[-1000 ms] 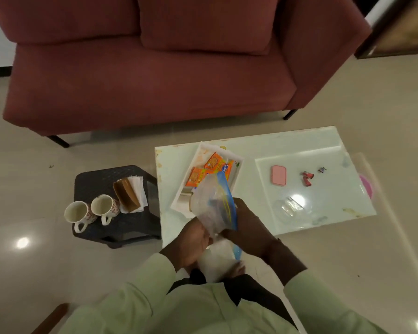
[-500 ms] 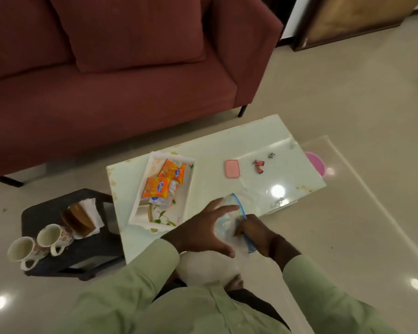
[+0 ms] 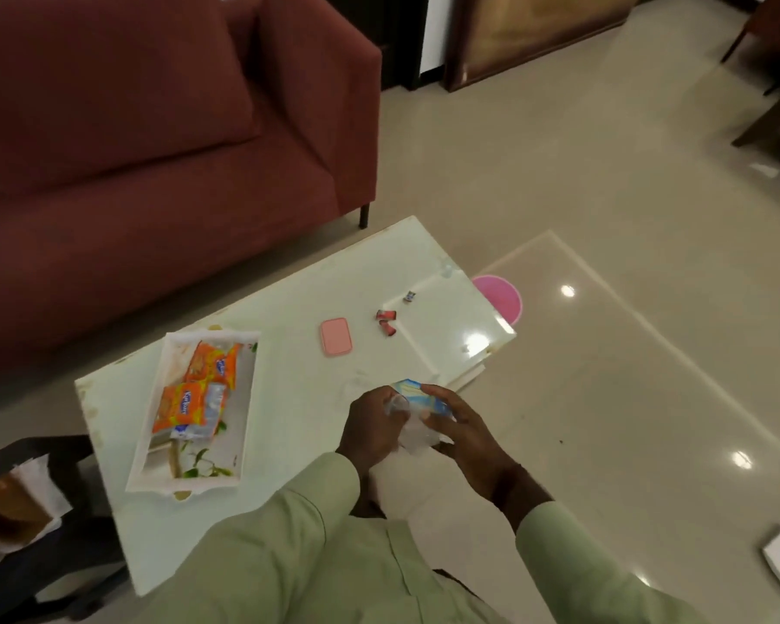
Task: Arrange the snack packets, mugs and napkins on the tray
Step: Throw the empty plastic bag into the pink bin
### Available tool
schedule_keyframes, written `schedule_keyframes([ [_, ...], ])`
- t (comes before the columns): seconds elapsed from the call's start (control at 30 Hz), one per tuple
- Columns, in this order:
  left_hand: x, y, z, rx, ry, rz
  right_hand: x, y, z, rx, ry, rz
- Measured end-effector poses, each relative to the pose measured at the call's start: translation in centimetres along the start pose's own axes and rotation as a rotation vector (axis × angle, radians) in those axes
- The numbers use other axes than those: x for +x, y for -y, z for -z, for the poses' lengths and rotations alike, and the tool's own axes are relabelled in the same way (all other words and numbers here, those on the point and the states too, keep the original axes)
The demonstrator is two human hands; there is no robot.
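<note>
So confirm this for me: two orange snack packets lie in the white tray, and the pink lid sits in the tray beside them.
Not quite. The head view shows the two orange snack packets in the white tray, but the pink lid lies on the bare table, to the right of the tray and apart from it.

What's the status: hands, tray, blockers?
Left hand and right hand both shut on clear plastic bag. Tray holds two orange snack packets; no mugs or napkins on it. Nothing blocking tray.

pale green long sleeves (image 3: 595, 560), matching buttoned shirt front (image 3: 334, 574) with collar, bare hands (image 3: 424, 425), perhaps dark trousers
</note>
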State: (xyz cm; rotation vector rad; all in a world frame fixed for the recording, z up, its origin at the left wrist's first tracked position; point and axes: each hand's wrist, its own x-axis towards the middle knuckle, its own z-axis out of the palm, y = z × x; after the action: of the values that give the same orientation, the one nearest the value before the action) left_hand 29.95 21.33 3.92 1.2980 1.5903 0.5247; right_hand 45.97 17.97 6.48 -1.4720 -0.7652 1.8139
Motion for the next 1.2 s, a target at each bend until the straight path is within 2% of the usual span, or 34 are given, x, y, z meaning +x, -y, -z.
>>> schedule_keyframes([
  [0.17, 5.6, -2.5, -3.7, -0.042, 0.018, 0.064, 3.4, 2.3, 4.4, -0.619, 0.093, 0.219],
  [0.23, 7.9, -4.3, -5.6, -0.019, 0.069, 0.086, 5.1, 3.5, 5.9, -0.748, 0.068, 0.246],
  [0.3, 10.0, -6.5, -7.4, -0.035, 0.127, 0.095, 6.9, 4.5, 7.7, -0.818, -0.039, 0.237],
  [0.37, 11.7, -8.1, -9.0, -0.182, 0.244, 0.129, 8.5, 5.4, 9.9, -0.887, -0.118, 0.201],
  [0.47, 14.9, -10.4, -10.9, -0.319, 0.443, 0.2, 10.9, 6.9, 14.0, -0.943, -0.163, 0.117],
  [0.63, 20.5, -13.3, -13.9, 0.084, 0.646, -0.041, 14.0, 9.8, 20.1, -0.945, -0.208, 0.055],
  [0.77, 24.6, -16.2, -16.7, 0.179, 0.533, -0.114, 16.6, 12.2, 24.7, -0.902, -0.232, 0.061],
  [0.9, 28.3, -19.3, -20.6, 0.117, 0.405, -0.008, 19.9, 14.3, 29.6, -0.753, -0.321, 0.035],
  [1.03, 32.5, -20.9, -25.3, 0.076, 0.293, 0.049, 24.3, 15.2, 35.0, -0.703, -0.381, 0.035],
  [1.2, 37.9, -20.3, -30.3, 0.177, 0.104, -0.032, 30.8, 14.3, 39.5, -0.685, -0.38, 0.024],
])
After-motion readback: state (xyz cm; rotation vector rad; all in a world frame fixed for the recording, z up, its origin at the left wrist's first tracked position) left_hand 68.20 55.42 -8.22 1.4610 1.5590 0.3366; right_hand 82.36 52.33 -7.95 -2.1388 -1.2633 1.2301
